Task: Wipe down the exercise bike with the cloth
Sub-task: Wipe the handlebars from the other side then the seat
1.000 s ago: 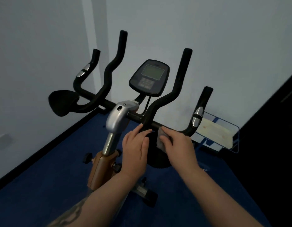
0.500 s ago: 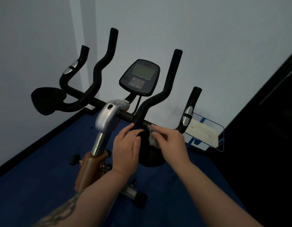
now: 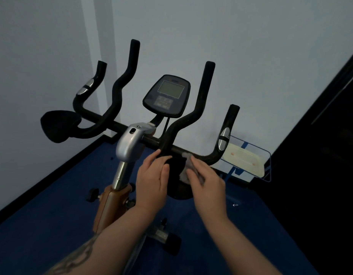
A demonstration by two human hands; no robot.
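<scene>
- Sitting mostly hidden under the right hand (image 3: pixel 207 179): the grey cloth (image 3: pixel 186 167), only a crumpled edge showing against the right side of the handlebar (image 3: pixel 183 150).
- Pressing that cloth with fairly straight fingers laid over it — grip flat on the fabric, not curled; thumb hard to make out.
- Resting beside it, the left hand (image 3: pixel 151 181), fingertips touching the black bar at the base of the inner right upright; fingers relaxed, spread a little, holding nothing.
- Reaching up from the bottom edge, both forearms; the left one, carrying a dark tattoo, being cut off at the frame.
- Standing on the blue floor (image 3: pixel 42 225), the exercise bike (image 3: pixel 130 145); its lower frame and foot partly lost behind the arms and in dim light.
- Tilting toward the camera above the bar — the console (image 3: pixel 167 96), screen text unreadable.
- Crowding in close: pale wall (image 3: pixel 251 46) just behind the handlebar, dark panel at right, a wire rack (image 3: pixel 249 157) with a pale board near the right bar end.
- Leaving open floor to the left and near side.
</scene>
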